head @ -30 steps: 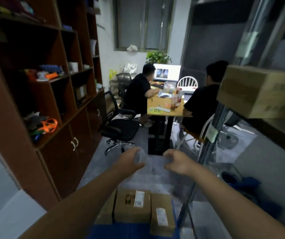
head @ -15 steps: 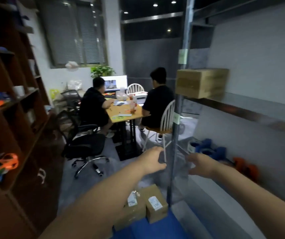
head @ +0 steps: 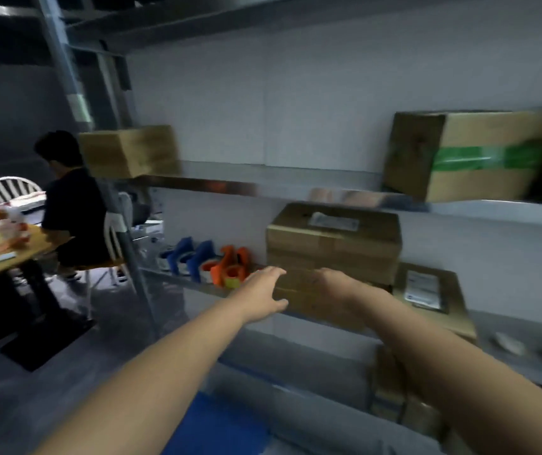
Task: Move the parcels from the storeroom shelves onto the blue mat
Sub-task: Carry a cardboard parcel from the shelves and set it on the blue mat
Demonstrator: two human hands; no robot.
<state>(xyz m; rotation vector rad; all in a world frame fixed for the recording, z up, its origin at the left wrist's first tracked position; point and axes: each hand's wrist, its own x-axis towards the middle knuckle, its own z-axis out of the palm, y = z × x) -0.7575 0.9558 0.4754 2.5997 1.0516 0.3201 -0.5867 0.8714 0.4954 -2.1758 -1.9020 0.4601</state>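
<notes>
A stack of brown cardboard parcels (head: 332,244) stands on the middle metal shelf (head: 506,326). Both arms reach toward its front. My left hand (head: 263,295) is at the stack's lower left corner, fingers straight, holding nothing. My right hand (head: 335,285) is in front of the stack, fingers loosely bent, empty. A flat labelled parcel (head: 430,297) lies right of the stack. On the upper shelf sit a plain parcel (head: 128,151) and a larger one with green tape (head: 469,154). A corner of the blue mat (head: 217,425) shows on the floor below.
Blue and orange tape dispensers (head: 210,262) sit on the shelf left of the stack. More boxes (head: 394,395) stand on the lowest level. A steel upright (head: 131,244) rises at left. Beyond it a person (head: 72,205) sits at a wooden table (head: 7,254).
The view has swung right from the room to the shelving. Both hands have moved right and forward to the stacked parcels. The parcels on the mat have left the view.
</notes>
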